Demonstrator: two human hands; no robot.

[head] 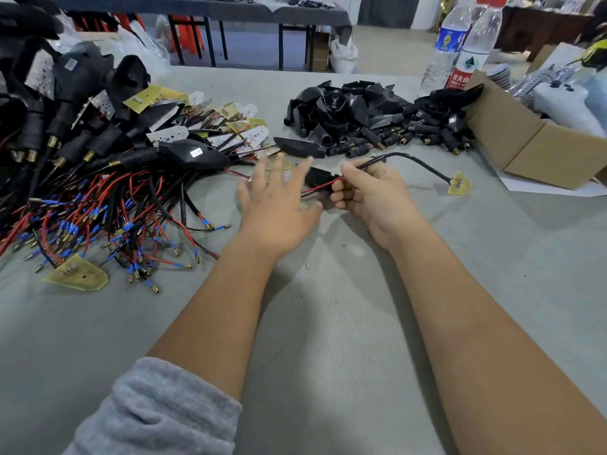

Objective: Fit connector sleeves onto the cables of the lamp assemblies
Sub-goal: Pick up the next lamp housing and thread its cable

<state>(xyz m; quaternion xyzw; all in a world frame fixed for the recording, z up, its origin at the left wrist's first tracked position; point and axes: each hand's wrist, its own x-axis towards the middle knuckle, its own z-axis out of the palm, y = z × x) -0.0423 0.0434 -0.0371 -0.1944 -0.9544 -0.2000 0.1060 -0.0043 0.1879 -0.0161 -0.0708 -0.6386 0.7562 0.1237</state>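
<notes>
The right hand [368,195] is curling its fingers round a lamp cable [417,162], pinching the thin red and black leads [320,186] where they leave the fist. The cable is arching up and to the right in a smooth black sheath and ending in a small yellow circuit board [459,182] lying on the table. A black plastic housing [317,179] is sitting just left of that fist, between the two hands; whether the fingers are touching it I cannot tell. The left hand [276,205] is hovering flat with fingers spread wide and straight, holding nothing, its fingertips blurred.

The table [312,323] is wearing a grey, ribbed cloth. To the left a tangled heap of lamp assemblies [98,165] is sprawling: matte black housings, brass-tipped red and black wires with blue crimps, and white and yellow boards. Beyond the hands a pile of black connector sleeves [371,123], short tubes with brass ends, is lying near an open cardboard box [525,149]. Two clear plastic bottles [460,47] are standing behind it. A fuzzy grey sleeve [157,412] is covering the left upper forearm.
</notes>
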